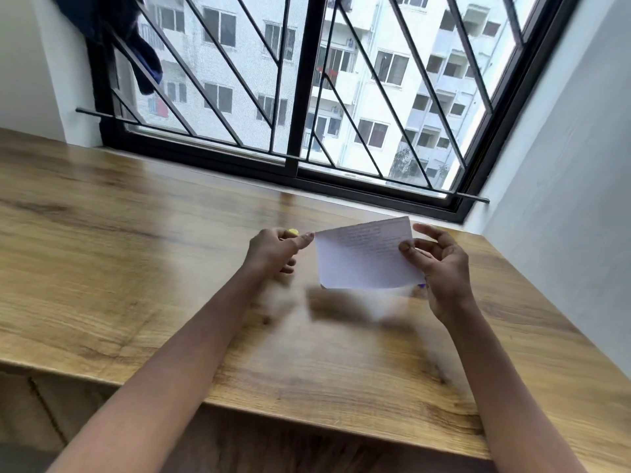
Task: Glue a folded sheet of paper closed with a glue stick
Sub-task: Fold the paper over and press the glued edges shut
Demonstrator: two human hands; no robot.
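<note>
A folded white sheet of paper (367, 256) with faint writing is held up above the wooden table (136, 268). My right hand (440, 268) pinches its right edge between thumb and fingers. My left hand (276, 250) is curled just left of the paper's upper left corner, thumb tip near that corner. A small yellow piece of the glue stick (293, 231) shows above the left fingers; the rest is hidden in the fist. A bit of blue or purple (422, 285) peeks out below the paper by my right hand; I cannot tell what it is.
A barred window (300, 97) runs along the table's far edge, with a thin metal rod (471, 199) across its sill. A white wall (563, 165) closes the right side. Dark cloth (136, 46) hangs at the window's upper left. The table's front edge is near me.
</note>
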